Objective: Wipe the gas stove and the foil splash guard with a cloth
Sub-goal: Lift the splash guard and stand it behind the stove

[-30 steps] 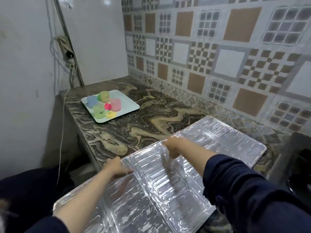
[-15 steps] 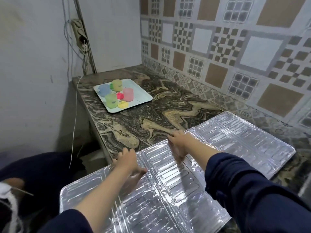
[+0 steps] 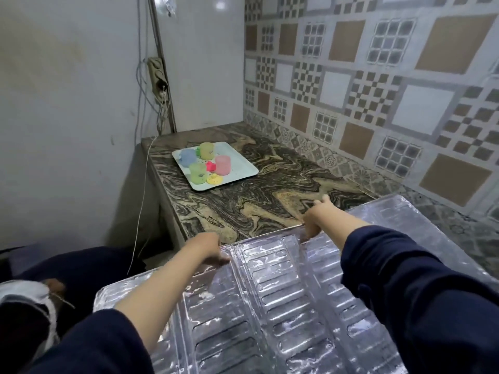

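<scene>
The left hand [image 3: 209,248] grips the far edge of the foil splash guard [image 3: 272,298] at its left-hand panel, fingers curled over the rim; the right hand [image 3: 314,215] grips the same far edge further right, at a fold line, with one finger stretched out ahead toward the marbled worktop [image 3: 270,201]. The guard lies partly on the worktop and partly out past its front edge toward the person, its ribbed panels hinged at creases; no cloth and no gas stove can be seen in this view.

The likeliest trouble, to my mind, is the foil itself: it looks thin and springy, so a hard pull from either hand could crumple a panel or tear along a crease; the overhanging part may sag or slip off the worktop if the grip loosens; a thin edge of this kind could also nick a finger.

Well beyond the hands, near the corner, a white tray [image 3: 244,164] holds small translucent cups, one blue [image 3: 187,157], one yellow-green [image 3: 207,150], one pink [image 3: 223,164] and one green [image 3: 197,172], with a small red piece [image 3: 210,166] and a yellow disc [image 3: 214,179] among them; whether the cups hold anything I cannot tell; a sliding guard could knock them.
</scene>
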